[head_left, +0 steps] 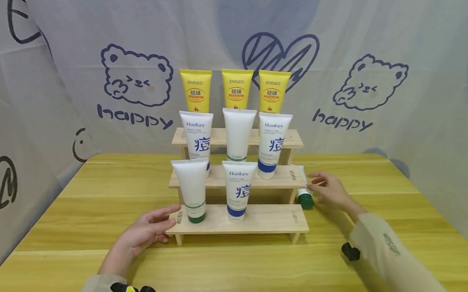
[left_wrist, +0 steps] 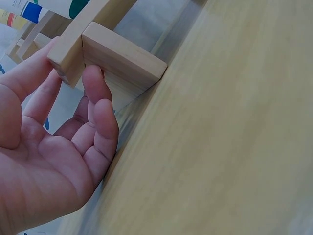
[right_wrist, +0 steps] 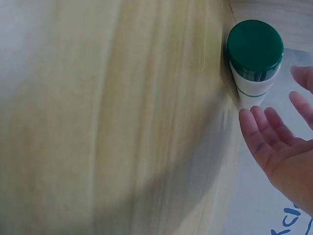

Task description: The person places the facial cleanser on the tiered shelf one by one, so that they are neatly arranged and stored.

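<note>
A three-tier wooden stand holds rows of squeeze tubes. My left hand grips the left end of its lowest tier; in the left wrist view, my fingers curl below the board beside its leg. On that tier stand a white tube with a green cap and a white-and-blue Hankey tube. Beyond the stand's right side, another green-capped white tube lies on the table. Beside it, my right hand has its fingers spread; its fingertips are close to the tube's body, contact unclear.
The middle tier bears two Hankey tubes around a plain white tube. Yellow ENSEO tubes stand on the top tier. A printed cloth hangs behind the wooden table.
</note>
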Demonstrator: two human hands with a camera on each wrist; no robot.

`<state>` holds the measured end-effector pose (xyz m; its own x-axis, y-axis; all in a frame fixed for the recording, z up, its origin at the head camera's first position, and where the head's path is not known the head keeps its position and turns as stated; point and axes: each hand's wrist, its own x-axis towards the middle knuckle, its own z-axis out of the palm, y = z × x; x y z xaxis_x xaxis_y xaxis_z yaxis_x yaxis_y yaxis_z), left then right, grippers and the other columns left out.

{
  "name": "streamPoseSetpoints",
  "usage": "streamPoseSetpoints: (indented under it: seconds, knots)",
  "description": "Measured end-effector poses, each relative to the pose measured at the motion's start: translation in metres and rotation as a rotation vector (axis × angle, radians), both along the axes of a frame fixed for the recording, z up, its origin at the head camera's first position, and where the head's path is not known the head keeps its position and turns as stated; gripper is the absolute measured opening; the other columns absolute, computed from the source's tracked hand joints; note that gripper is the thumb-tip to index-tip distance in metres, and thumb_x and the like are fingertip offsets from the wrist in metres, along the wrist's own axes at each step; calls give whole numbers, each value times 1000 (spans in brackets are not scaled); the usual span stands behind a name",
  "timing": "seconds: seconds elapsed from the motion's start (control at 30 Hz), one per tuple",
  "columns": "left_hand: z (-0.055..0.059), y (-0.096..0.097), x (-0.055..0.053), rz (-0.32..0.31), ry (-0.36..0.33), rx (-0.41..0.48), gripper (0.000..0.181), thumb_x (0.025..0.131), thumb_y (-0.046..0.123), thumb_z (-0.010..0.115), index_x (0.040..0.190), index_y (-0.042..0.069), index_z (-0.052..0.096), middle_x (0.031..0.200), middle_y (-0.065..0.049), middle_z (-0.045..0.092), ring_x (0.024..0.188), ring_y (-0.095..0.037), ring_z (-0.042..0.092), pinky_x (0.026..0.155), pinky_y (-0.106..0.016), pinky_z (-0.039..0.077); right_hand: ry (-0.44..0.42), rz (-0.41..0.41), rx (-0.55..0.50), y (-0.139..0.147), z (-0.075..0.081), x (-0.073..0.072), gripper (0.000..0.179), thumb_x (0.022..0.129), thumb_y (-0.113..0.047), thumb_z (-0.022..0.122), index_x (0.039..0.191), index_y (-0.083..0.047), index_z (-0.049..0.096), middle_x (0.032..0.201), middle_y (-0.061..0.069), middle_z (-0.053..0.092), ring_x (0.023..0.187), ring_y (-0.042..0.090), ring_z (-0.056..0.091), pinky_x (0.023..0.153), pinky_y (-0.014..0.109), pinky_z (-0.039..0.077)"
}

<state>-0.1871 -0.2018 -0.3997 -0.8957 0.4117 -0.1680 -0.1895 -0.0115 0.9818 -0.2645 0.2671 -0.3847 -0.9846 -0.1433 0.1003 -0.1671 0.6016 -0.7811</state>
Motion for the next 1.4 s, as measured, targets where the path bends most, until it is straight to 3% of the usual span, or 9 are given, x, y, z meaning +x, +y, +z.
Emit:
streamPoseSetpoints:
  seconds: [0.23,0.47,0.63,0.9,1.07,1.4]
  knots:
    - [0,0,1,0,-5,4,43,88,17,58,129,11,49,105,-5,49,74,-14,48,67,-29,46,-101,9,40,-3,-5,-9,46,87,-15,56,128,3,42,117,34,43,90,35,53,60,34,50]
    - [-2,0,0,5,0,-3,44,88,17,59,129,10,48,104,-5,49,74,-14,48,66,-28,46,-207,28,61,-9,-5,-11,65,86,-29,60,134,5,32,121,37,39,58,19,49,53,31,45]
    - [-4,0,-1,9,3,-9,44,88,17,58,130,10,48,105,-4,48,75,-14,48,66,-29,46,-225,28,62,-13,-3,-10,63,88,-25,57,135,8,30,121,36,41,56,16,48,52,30,45]
    - [-4,-1,-1,5,6,-5,45,88,17,58,131,9,47,106,-4,49,75,-14,49,66,-29,46,-261,21,-31,-14,-4,-10,51,90,-16,52,133,6,35,115,31,50,62,11,52,53,29,47]
    - [-4,-1,-1,6,0,-3,45,88,17,57,131,8,46,108,-3,50,75,-14,49,66,-29,46,-258,6,-85,-12,-4,-9,48,89,-8,51,132,8,36,107,29,55,54,11,49,49,28,45]
    - [-3,-1,-1,7,-1,-4,46,88,17,58,131,8,46,110,-4,49,76,-15,48,66,-29,46,-242,-62,-233,-9,0,-2,51,88,-1,45,137,1,31,110,31,51,57,10,52,54,32,50]
